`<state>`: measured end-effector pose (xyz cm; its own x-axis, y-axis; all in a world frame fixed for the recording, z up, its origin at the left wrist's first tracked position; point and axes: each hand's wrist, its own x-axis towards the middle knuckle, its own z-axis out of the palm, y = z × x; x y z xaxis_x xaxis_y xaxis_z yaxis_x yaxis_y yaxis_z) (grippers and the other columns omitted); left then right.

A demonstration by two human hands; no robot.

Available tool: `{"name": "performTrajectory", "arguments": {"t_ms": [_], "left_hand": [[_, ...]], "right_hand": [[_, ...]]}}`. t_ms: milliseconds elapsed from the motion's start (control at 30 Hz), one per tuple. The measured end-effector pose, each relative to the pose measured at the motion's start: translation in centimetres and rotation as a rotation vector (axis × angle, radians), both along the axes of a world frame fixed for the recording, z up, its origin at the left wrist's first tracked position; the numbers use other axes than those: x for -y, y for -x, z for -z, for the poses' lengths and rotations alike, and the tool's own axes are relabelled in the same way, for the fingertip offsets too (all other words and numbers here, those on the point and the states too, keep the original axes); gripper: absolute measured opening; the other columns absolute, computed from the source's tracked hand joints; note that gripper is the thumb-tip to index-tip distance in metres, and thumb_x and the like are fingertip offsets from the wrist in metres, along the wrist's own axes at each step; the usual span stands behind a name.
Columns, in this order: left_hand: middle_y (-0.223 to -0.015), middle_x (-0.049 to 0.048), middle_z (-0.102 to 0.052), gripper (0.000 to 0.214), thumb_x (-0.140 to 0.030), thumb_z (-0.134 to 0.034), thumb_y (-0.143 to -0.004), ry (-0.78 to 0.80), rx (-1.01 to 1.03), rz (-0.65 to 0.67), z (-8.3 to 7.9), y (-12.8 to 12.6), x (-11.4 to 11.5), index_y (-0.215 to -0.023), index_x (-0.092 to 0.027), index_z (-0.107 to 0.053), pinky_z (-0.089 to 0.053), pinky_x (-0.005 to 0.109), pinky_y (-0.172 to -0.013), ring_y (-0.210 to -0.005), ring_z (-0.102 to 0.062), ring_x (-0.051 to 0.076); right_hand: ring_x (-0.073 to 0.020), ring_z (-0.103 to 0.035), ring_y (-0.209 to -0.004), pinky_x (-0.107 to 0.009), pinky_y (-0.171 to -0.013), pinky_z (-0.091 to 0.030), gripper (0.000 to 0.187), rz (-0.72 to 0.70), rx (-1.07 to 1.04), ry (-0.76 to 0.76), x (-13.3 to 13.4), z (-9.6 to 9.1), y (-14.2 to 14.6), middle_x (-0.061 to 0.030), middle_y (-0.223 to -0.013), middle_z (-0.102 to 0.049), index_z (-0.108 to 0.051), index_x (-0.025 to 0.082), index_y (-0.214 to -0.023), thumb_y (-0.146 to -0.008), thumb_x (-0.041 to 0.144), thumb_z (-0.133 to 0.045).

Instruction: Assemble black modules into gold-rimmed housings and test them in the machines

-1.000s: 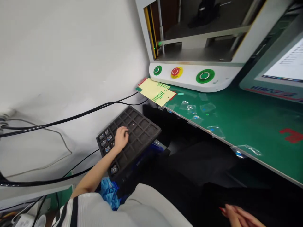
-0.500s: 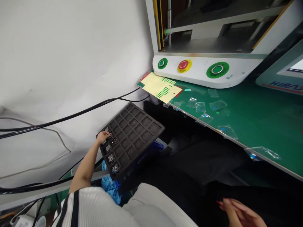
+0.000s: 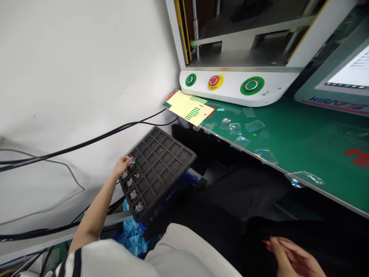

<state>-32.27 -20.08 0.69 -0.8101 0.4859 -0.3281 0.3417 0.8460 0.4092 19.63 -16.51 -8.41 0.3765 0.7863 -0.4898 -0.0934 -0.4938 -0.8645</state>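
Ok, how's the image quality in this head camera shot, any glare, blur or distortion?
Head view: wide-angle distortion tilts and bends the green bench and the machine front; light is soft and even on the white wall; the monitor screen is washed out; under the bench it is nearly black; the left hand at the foam tray is fairly sharp, the right hand slightly softer.

The left hand [image 3: 122, 166] has shifted across the foam tray [image 3: 165, 159] to its corner component [image 3: 132, 165].

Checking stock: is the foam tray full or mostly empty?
Mostly empty: foam tray holds parts only in cells by the left hand.
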Motion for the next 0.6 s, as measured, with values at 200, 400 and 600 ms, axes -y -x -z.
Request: {"name": "performTrajectory", "arguments": {"t_ms": [200, 400, 600], "left_hand": [[-0.084, 0.0014, -0.066, 0.018, -0.03, -0.062, -0.096, -0.278, 0.117, 0.115, -1.2, -6.9, -5.8, -0.096, -0.012, -0.064, -0.057, 0.029, -0.067, -0.07, -0.064, 0.013], [-0.063, 0.0017, -0.07, 0.027, -0.036, -0.082, -0.069, -0.48, 0.505, 0.403, 0.8, -21.2, -12.0, -0.078, -0.016, -0.067, -0.058, 0.028, -0.061, -0.057, -0.066, 0.016], [-0.064, 0.0057, -0.073, 0.03, -0.045, -0.075, -0.072, -0.539, 0.829, 0.619, 4.4, -38.3, -17.3, -0.073, -0.017, -0.065, -0.057, 0.026, -0.051, -0.052, -0.068, 0.017]], "right_hand": [[-0.0149, -0.064, -0.062, -0.024, -0.054, -0.057, 0.055, 0.026, -0.054, -0.093, -0.1, 0.7, 0.5, -0.0053, -0.076, -0.067, -0.067, 0.016, -0.072, -0.045, 0.057, -0.092], [-0.0151, -0.064, -0.058, -0.027, -0.056, -0.058, 0.049, 0.068, -0.05, -0.269, -0.2, 1.3, 0.8, -0.0036, -0.071, -0.067, -0.065, 0.017, -0.077, -0.06, 0.058, -0.085], [-0.0154, -0.065, -0.059, -0.028, -0.057, -0.058, 0.034, 0.093, 0.088, -0.403, -0.9, 0.6, -0.8, -0.0044, -0.073, -0.068, -0.064, 0.018, -0.084, -0.076, 0.049, -0.076]]}}
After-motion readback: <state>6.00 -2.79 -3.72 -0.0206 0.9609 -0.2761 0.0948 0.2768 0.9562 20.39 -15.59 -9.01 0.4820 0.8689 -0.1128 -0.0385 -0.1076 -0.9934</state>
